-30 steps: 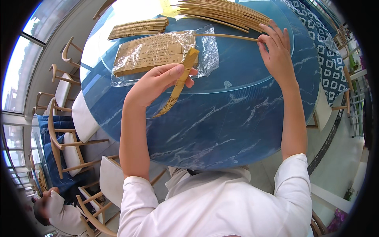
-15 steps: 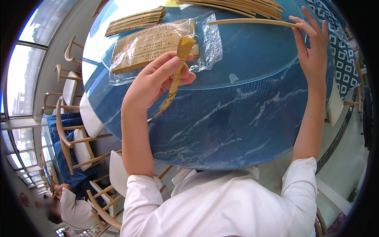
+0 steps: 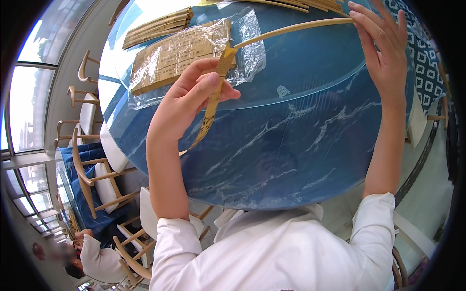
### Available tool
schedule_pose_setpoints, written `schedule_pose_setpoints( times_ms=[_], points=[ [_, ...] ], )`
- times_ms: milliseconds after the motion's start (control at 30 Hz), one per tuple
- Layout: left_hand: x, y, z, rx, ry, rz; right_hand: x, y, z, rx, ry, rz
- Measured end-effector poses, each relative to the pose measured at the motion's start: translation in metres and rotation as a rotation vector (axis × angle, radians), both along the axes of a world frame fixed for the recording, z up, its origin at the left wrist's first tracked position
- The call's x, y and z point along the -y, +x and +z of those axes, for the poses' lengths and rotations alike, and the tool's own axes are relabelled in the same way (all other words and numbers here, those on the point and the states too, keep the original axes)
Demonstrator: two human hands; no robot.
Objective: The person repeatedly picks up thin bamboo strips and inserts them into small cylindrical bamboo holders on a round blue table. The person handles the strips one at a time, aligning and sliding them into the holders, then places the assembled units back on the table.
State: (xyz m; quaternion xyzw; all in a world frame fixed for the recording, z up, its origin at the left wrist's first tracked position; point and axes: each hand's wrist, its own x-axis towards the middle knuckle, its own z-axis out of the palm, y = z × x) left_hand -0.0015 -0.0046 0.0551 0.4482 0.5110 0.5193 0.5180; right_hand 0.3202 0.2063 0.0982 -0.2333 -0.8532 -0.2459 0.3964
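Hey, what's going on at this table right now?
A person in a white shirt sits at a round blue marbled table. Their left hand pinches a tan paper sleeve and holds it up above the table. Their right hand holds one end of a long thin stick, whose other end points toward the sleeve's top. A clear plastic bag of more sleeves lies behind the left hand, and a pile of sticks lies at the far edge.

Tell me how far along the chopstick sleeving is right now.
Done: a stack of filled sleeves lies at the table's far edge. In hand: the left hand pinches one paper sleeve, and the right hand guides a chopstick toward its mouth. Left: the clear bag of sleeves and more loose chopsticks.
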Motion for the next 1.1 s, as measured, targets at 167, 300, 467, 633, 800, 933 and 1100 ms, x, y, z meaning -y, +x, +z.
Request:
schedule_pose_setpoints(
  times_ms=[167, 300, 467, 633, 800, 933, 1100],
  points=[
    [0.0, 0.004, -0.001, -0.035, 0.022, -0.008, -0.002, 0.003, -0.003, 0.019, 0.05, 0.031],
    [0.0, 0.001, -0.007, -0.066, 0.05, -0.021, -0.008, 0.009, -0.004, 0.047, 0.093, 0.048],
    [0.0, 0.01, -0.006, -0.094, 0.096, 0.007, -0.001, 0.008, 0.001, 0.092, 0.039, 0.0],
    [-0.002, 0.008, -0.012, -0.063, 0.151, -0.014, 0.001, 0.009, 0.003, 0.107, 0.036, 0.022],
    [-0.004, 0.012, -0.007, -0.199, 0.189, 0.02, 0.005, 0.007, 0.005, 0.091, 0.019, 0.003],
    [-0.003, 0.011, -0.007, -0.131, 0.18, -0.001, 0.004, 0.012, 0.006, 0.104, 0.038, 0.003],
    [-0.003, 0.01, -0.01, -0.093, 0.182, 0.014, -0.006, 0.014, 0.001, 0.123, 0.109, 0.029]
  ],
)
